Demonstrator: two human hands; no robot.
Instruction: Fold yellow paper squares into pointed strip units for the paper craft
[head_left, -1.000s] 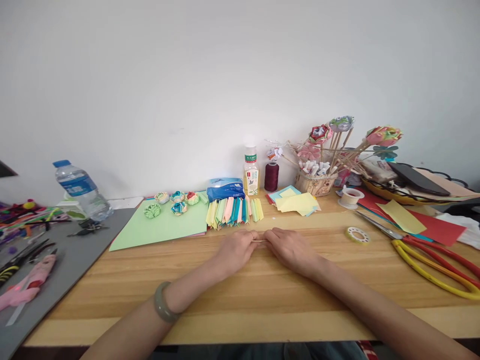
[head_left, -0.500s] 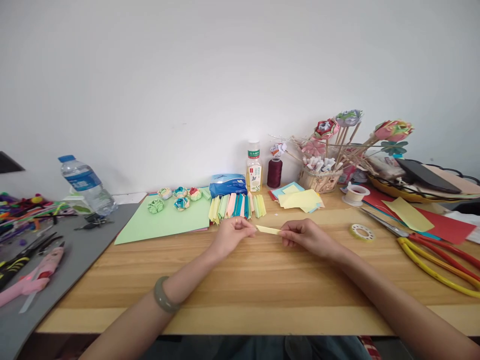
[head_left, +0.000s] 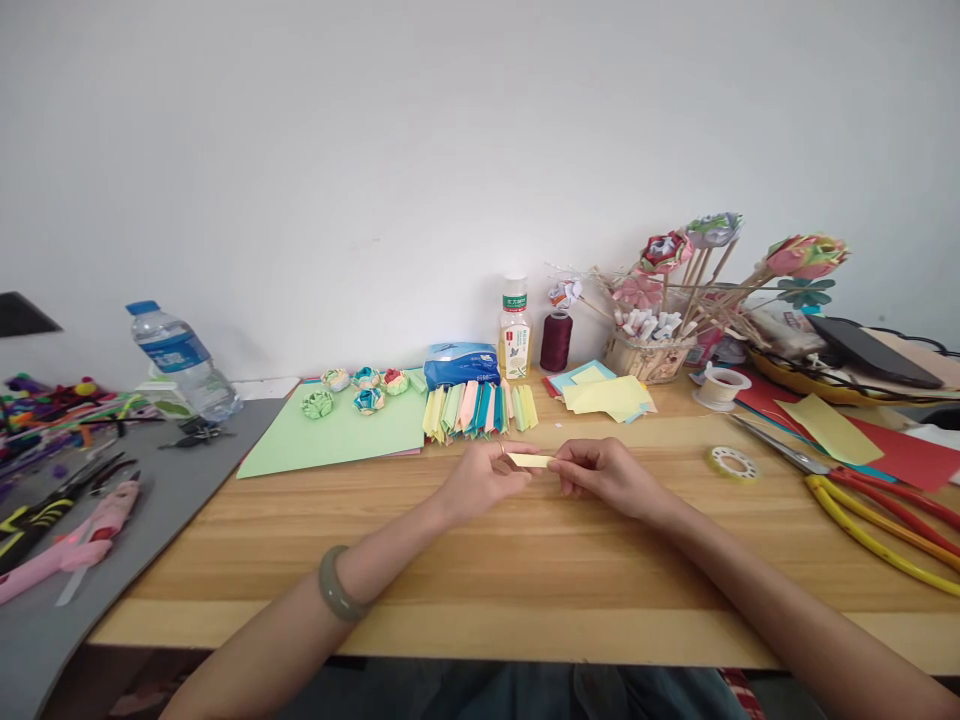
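A narrow folded strip of pale yellow paper (head_left: pixel 530 461) is held above the wooden table (head_left: pixel 480 570). My right hand (head_left: pixel 611 478) pinches its right end between thumb and fingers. My left hand (head_left: pixel 484 482) is at the strip's left end, its fingers apart, with the strip resting against them. Just behind the hands stands a row of folded paper strips (head_left: pixel 480 408) in yellow, green, pink and blue. Several folded paper flowers (head_left: pixel 369 400) sit on a green sheet (head_left: pixel 337 445) at the back left.
A blue tissue pack (head_left: pixel 460 365), a bottle (head_left: pixel 515 330) and a thread spool (head_left: pixel 556 342) stand by the wall. Paper sheets (head_left: pixel 607 396), a tape roll (head_left: pixel 733 463) and large scissors (head_left: pixel 840 475) lie right. A glue gun (head_left: pixel 90 535) lies left.
My left hand has opened its pinch and its fingers now spread along the strip. The strip has turned more level. The whole view has shifted slightly.
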